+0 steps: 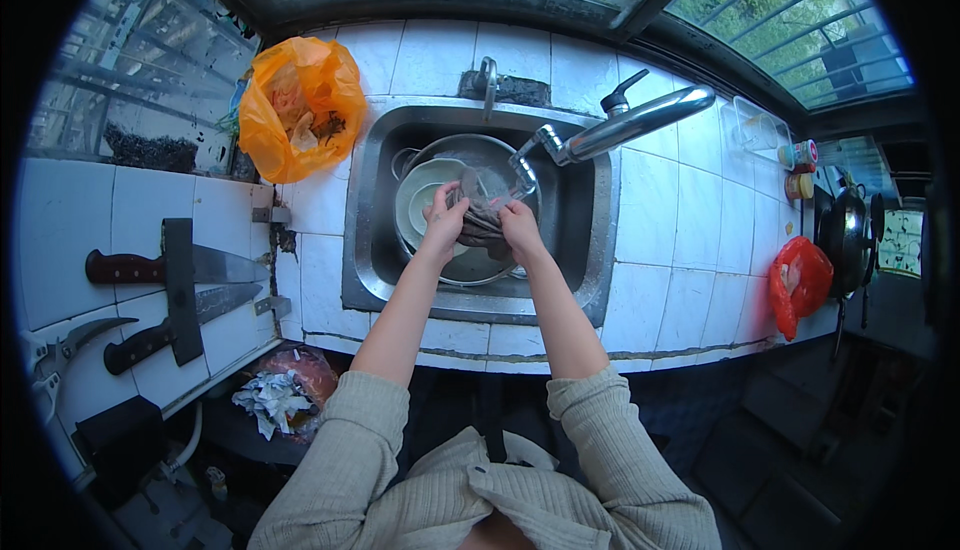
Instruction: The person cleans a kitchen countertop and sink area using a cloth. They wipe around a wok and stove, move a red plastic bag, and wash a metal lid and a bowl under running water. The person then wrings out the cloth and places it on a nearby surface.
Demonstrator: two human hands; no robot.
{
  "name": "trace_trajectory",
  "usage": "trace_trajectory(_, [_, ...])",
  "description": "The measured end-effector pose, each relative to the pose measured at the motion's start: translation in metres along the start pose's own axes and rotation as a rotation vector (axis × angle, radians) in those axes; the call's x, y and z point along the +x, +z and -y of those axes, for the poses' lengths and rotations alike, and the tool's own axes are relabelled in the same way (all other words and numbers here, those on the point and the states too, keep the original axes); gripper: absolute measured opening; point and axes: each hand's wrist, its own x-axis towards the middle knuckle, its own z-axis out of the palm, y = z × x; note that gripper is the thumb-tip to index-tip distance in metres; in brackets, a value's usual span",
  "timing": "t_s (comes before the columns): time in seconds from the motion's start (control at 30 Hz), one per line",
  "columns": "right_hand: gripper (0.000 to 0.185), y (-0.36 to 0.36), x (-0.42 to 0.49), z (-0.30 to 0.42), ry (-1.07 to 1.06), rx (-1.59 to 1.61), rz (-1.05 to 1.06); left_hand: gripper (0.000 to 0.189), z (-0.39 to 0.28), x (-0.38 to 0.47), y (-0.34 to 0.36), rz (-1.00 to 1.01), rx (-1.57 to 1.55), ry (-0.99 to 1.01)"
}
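Note:
My left hand (445,221) and my right hand (519,227) hold a wet, grey-brown cloth (480,221) stretched between them. The cloth is over a large round metal basin (504,272) in the stainless steel sink (577,250). Just above it is the jointed spout (523,167) of the chrome faucet (637,126); water seems to run from its end onto the cloth. Pale bowls (414,201) lie in the basin's left side, partly hidden behind my left hand. A pan handle (403,162) shows at the basin's upper left.
An orange plastic bag (300,111) holding scraps stands left of the sink. Knives (225,263) hang in a wall rack (178,291) at the left. A second, curved tap (489,89) rises behind the sink. Towards the right are a red bag (801,280), jars (799,186) and a dark wok (851,242).

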Motion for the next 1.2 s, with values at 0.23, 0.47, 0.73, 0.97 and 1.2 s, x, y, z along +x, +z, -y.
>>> trace_trajectory(0.23, [0.011,0.063,-0.062,0.035,-0.192,0.047,-0.027,0.04,0.008,-0.021,0.001,0.228,-0.726,-0.444])
trace_trajectory(0.47, [0.031,0.079,-0.064,0.047,-0.439,-0.732,-0.358,0.035,0.043,0.012,-0.023,0.346,-0.964,-0.34])
trace_trajectory(0.73, [0.031,-0.008,-0.048,0.033,-0.133,-0.636,0.037,0.035,-0.002,0.005,-0.039,-0.004,-0.202,0.304])
trace_trajectory(0.97, [0.015,-0.02,-0.057,0.034,-0.149,0.218,0.206,0.045,-0.023,-0.026,-0.015,0.169,-0.272,0.18])
trace_trajectory(1.2, [0.032,-0.018,-0.059,0.026,0.082,0.126,0.153,0.043,-0.02,-0.033,0.001,0.378,0.049,0.297])
